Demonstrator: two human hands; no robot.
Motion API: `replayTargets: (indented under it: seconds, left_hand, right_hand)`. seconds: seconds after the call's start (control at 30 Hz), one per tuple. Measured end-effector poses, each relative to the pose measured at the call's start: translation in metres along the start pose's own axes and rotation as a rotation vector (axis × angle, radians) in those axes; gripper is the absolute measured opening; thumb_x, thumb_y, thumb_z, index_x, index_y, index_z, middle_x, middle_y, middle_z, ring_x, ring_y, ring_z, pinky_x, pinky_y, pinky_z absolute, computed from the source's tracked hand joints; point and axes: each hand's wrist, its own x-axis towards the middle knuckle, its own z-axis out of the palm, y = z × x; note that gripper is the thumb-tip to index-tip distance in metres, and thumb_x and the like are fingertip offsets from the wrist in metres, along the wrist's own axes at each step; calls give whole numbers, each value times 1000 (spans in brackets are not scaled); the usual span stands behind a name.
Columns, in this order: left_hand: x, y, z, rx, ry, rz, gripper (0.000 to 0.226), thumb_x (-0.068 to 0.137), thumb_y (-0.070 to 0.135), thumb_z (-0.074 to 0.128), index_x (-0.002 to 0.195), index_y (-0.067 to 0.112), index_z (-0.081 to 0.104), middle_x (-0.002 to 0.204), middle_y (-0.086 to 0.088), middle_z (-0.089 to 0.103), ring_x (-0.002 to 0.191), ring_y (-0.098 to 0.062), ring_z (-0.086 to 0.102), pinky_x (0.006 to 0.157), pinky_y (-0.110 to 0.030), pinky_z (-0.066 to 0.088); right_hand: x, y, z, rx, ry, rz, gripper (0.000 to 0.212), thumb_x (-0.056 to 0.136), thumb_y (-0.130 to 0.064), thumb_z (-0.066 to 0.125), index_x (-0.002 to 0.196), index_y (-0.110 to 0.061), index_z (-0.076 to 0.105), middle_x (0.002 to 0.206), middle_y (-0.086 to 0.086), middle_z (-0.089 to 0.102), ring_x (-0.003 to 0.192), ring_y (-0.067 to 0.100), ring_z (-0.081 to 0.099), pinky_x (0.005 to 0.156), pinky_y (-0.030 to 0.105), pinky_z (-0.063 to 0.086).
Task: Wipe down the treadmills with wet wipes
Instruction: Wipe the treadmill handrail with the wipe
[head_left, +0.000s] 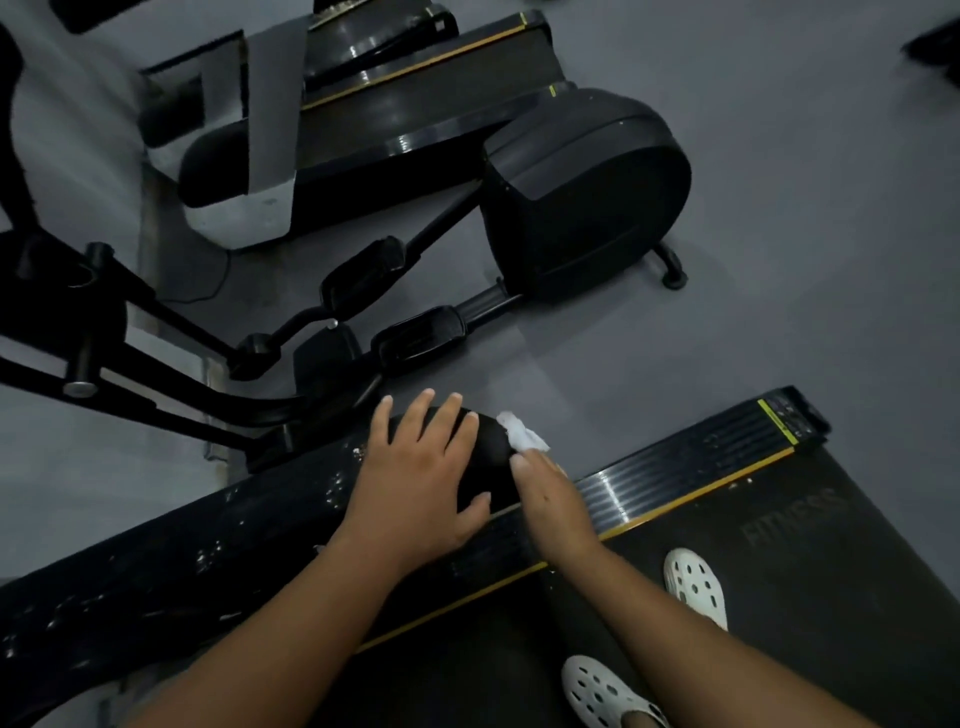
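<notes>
Looking down on treadmill (789, 423) filling 4–6 o'clock, dark belt (857, 582) w/ faint "FITNESS" lettering. Pressing L hand (421, 467) flat on rounded end of black handrail (208, 551), just below ctr at 6 o'clock: fingers straight & spread toward 12, thumb out toward 3, gripping nothing. Holding R hand (550, 493) just beside it at its 3 o'clock, fingertips pinched on bunched white wet wipe (522, 431), pushed vs handrail tip at 1 o'clock of L hand. Hands close, narrow gap at L thumb, not touching. Handrail slanting from 8 o'clock corner up to ctr, whitish specks along top. Ribbed side rail (675, 467) w/ yellow edge stripe running toward 3 o'clock, passing under R hand. Two white perforated clogs (696, 584) on belt at 5 o'clock. Black elliptical (582, 192) at 11–1 o'clock, pedals toward ctr. 2nd treadmill (431, 67) at 12, beyond it. Grey floor (779, 234) all around.
</notes>
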Motion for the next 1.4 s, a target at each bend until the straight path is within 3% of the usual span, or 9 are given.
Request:
replayTargets:
  seconds: [0.1, 0.57, 0.67, 0.8, 0.93, 1.03, 1.2, 1.3, 1.4]
  left_hand:
    - [10, 6, -3, 2, -7, 47, 76, 81, 67, 38, 137, 19, 58, 150, -6, 50, 143, -31, 39, 114, -65, 25]
    - [13, 6, -4, 24, -19, 62, 70, 80, 62, 45, 134, 20, 63, 145, -3, 55, 141, -29, 42, 112, -66, 27]
    - [12, 8, -5, 12, -5, 61, 68, 80, 60, 47, 132, 19, 64, 144, -4, 56, 141, -29, 42, 112, -66, 27]
    - [12, 9, -6, 3, 10, 63, 65, 81, 58, 47, 130, 20, 64, 143, -2, 57, 140, -29, 43, 113, -66, 26]
    - [12, 9, -7, 8, 2, 62, 64, 80, 58, 47, 129, 21, 65, 143, -3, 57, 141, -29, 42, 113, -66, 26]
    - [12, 9, -7, 10, 6, 54, 66, 80, 59, 45, 130, 21, 64, 144, -2, 56, 142, -29, 41, 114, -66, 25]
    - [12, 8, -6, 7, 7, 53, 64, 81, 58, 46, 132, 22, 62, 144, -2, 56, 142, -29, 41, 113, -66, 25]
    - [11, 8, -5, 15, 3, 51, 65, 81, 59, 46, 132, 21, 63, 145, -2, 55, 142, -29, 40, 113, -66, 24]
    - [12, 8, -6, 22, -1, 47, 66, 82, 60, 45, 132, 21, 63, 145, -2, 55, 142, -29, 40, 114, -66, 23]
  right_hand:
    - [-12, -13, 6, 19, -7, -129, 47, 101, -45, 28, 129, -19, 56, 121, -3, 60, 111, 17, 56, 97, 44, 44]
    - [-22, 29, 5, -15, 26, -153, 57, 103, -49, 30, 157, -31, 30, 159, -10, 37, 147, 10, 31, 117, 48, 29]
    - [3, 23, 2, -41, 18, 25, 66, 98, -60, 23, 151, -26, 39, 150, -4, 47, 140, 13, 40, 115, 51, 30]
    - [-1, 2, 12, 50, 22, -161, 48, 104, -47, 29, 144, -28, 47, 142, -11, 53, 132, 9, 47, 113, 37, 32]
    - [1, 9, 11, 93, 236, -35, 24, 103, -32, 45, 102, -20, 66, 88, -7, 67, 84, 13, 62, 76, 47, 53]
    - [22, -4, 3, 78, 328, 72, 32, 102, -19, 49, 127, -36, 58, 78, -9, 62, 74, 11, 60, 69, 36, 53]
    - [6, -12, 9, 154, 153, -73, 48, 99, 0, 43, 137, -22, 61, 130, -21, 54, 119, -19, 48, 105, 10, 39]
    - [-18, 9, 11, 166, 96, -72, 44, 100, -26, 39, 142, -31, 50, 142, -28, 41, 131, -25, 31, 112, 8, 27]
    - [5, 23, 4, 164, 77, 130, 63, 97, -68, 31, 142, -32, 55, 150, -12, 49, 139, -2, 40, 119, 38, 33]
